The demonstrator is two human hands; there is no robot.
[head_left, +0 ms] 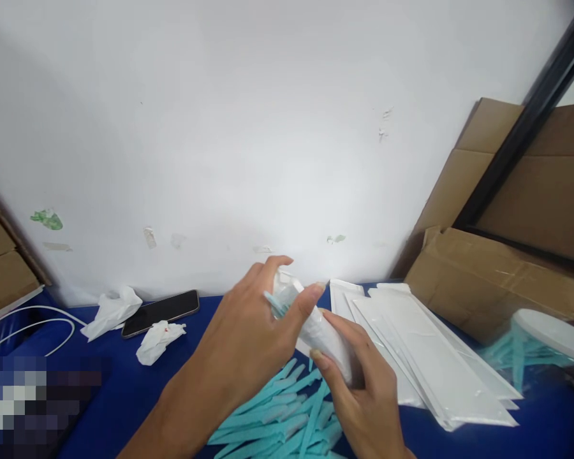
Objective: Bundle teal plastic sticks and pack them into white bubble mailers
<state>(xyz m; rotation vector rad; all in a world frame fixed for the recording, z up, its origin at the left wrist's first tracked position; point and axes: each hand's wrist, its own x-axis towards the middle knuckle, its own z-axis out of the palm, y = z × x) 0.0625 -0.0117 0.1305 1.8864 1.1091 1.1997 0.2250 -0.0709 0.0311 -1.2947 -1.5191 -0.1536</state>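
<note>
My left hand (256,322) is closed around slim turquoise plastic sticks (278,305), at the open upper end of a white plastic packet (328,341). Its thumb presses along the packet's side. My right hand (368,382) grips the packet's lower end between thumb and fingers; the packet is tilted and bulges. How far the sticks reach inside is hidden. Below both hands, a loose pile of turquoise sticks (282,414), some with pale ends, lies on the blue table cover. To the right are several flat white packets (440,357), overlapping in a fanned stack.
A dark phone (162,312) lies at the left beside crumpled tissues (112,312) and a white cable (52,309). At right, a clear tub with a white rim (555,335) holds more sticks. Cardboard (463,280) leans behind it. The white wall (268,127) rises at the back.
</note>
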